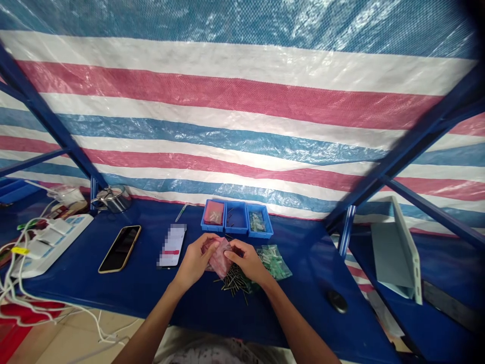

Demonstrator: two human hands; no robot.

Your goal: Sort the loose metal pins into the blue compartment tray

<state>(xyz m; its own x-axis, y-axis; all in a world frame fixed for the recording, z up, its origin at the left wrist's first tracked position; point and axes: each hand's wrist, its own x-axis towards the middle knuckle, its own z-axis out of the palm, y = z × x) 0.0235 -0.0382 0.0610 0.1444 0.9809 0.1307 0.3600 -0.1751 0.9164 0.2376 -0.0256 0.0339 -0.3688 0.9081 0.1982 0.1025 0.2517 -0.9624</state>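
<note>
**A:** so what are the hands on?

**B:** left hand (195,260) and right hand (248,260) both have their fingers curled tight, pinching one pink bag (219,258) between them. it's just over the pile of dark pins (233,283) on the blue table (151,288), with a green packet (275,260) right beside.
</note>
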